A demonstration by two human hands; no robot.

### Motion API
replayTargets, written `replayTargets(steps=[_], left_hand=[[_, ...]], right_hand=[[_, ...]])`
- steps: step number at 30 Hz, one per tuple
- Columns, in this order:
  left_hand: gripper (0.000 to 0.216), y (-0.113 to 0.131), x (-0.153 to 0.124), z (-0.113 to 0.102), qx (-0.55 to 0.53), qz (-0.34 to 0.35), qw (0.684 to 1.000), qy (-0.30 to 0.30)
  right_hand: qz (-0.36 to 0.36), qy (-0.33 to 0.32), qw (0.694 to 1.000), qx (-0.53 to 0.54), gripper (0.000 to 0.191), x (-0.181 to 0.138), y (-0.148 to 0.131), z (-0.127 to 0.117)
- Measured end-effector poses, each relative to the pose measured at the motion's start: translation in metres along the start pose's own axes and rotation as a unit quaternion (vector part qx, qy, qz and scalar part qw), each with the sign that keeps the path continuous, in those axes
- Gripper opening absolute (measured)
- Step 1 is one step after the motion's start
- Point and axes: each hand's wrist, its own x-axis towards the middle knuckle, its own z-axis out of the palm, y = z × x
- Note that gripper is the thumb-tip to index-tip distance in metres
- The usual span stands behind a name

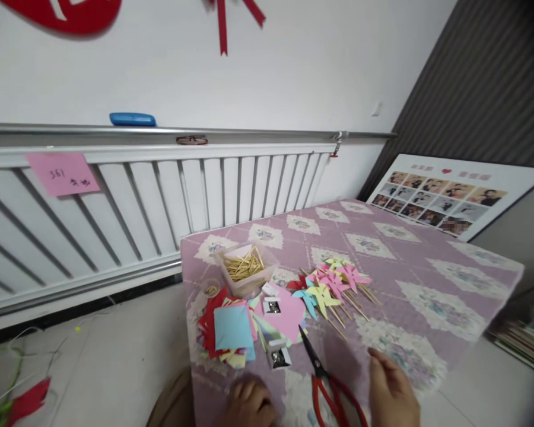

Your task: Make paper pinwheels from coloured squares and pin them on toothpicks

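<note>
My left hand (248,404) rests at the near edge of the table with its fingers curled; what lies under them, if anything, is hidden. To the right of the scissors, my right hand (392,388) is held with thumb and fingers pinched together, and I cannot make out anything in the pinch. Between my hands lie black-bladed scissors (319,369) with red handles. Near my left hand are a small open box of dark pins (279,356) and a stack of coloured paper squares (234,329). Several paper pinwheels (333,284) on wooden sticks lie farther back.
A clear plastic tub (244,270) of wooden sticks stands behind the paper. A second small box (272,305) sits on pink paper. The patterned tablecloth (409,273) stretches right toward a photo board (454,163). A white radiator (231,190) runs behind the table.
</note>
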Motion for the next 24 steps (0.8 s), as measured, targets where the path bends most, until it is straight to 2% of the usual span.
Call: replayTargets(steps=[1,4,6,8,12,15,18,21,23,24], left_hand=[[0.019,-0.001,-0.001,0.001,0.002,0.026,1.0,-0.005],[0.023,-0.001,-0.007,-0.002,0.0,0.035,0.999,0.013],[0.021,0.001,-0.012,-0.006,-0.004,0.029,0.999,0.021],[0.02,0.002,-0.014,-0.009,-0.014,0.025,0.999,0.03],[0.015,0.004,-0.017,-0.012,-0.065,0.025,0.996,0.056],[0.018,0.003,-0.022,-0.021,-0.098,0.026,0.989,0.105],[0.019,-0.008,-0.027,-0.047,-0.092,0.01,0.975,0.2],[0.022,-0.033,-0.026,-0.083,-0.06,-0.035,0.955,0.287],[0.019,-0.053,-0.021,-0.103,-0.028,-0.061,0.954,0.293],[0.018,-0.062,-0.018,-0.11,-0.013,-0.055,0.96,0.276]], right_hand=[[-0.017,-0.018,0.999,0.023,0.04,-0.024,-0.008,0.01],[-0.044,-0.128,0.987,0.086,0.037,-0.09,-0.019,0.043],[-0.058,-0.199,0.974,0.09,0.033,-0.122,-0.017,0.061],[-0.094,-0.223,0.968,0.057,0.03,-0.143,-0.013,0.072],[-0.169,-0.247,0.954,-0.002,0.028,-0.155,-0.011,0.077],[-0.208,-0.242,0.947,-0.031,0.028,-0.154,-0.014,0.077],[-0.24,-0.233,0.941,-0.053,0.027,-0.155,-0.017,0.079],[-0.257,-0.225,0.937,-0.07,0.026,-0.157,-0.019,0.081],[-0.261,-0.222,0.936,-0.082,0.025,-0.158,-0.02,0.082],[-0.261,-0.221,0.935,-0.087,0.025,-0.158,-0.021,0.082]])
